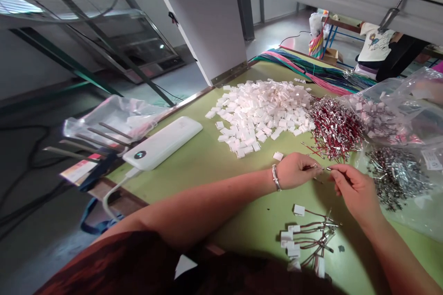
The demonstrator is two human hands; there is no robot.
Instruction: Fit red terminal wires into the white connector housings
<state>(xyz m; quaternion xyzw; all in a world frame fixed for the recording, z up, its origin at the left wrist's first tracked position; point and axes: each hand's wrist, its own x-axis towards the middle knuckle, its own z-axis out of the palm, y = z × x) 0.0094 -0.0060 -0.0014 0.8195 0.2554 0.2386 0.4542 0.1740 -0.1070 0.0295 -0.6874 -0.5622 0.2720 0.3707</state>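
Observation:
My left hand (294,170), with a bracelet (276,177) at the wrist, is closed in a pinch on a short wire with a metal end, mostly hidden by the fingers. Close beside it, the thumb and finger of my right hand (358,191) pinch a small metal terminal (328,169). The two fingertips nearly meet; whether the parts touch I cannot tell. Just beyond is a heap of short red wires (335,126) with metal ends. One loose white connector housing (278,156) lies by my left wrist. Nearer me are several white housings (293,250) with wires attached.
A large pile of white housings (263,106) covers the table (207,166) beyond my left arm. A white power bank (166,142) with a cable lies left. Clear bags of metal parts (398,175) and housings (380,117) are right. Bundled coloured wires (311,71) run behind; a person (377,46) is beyond.

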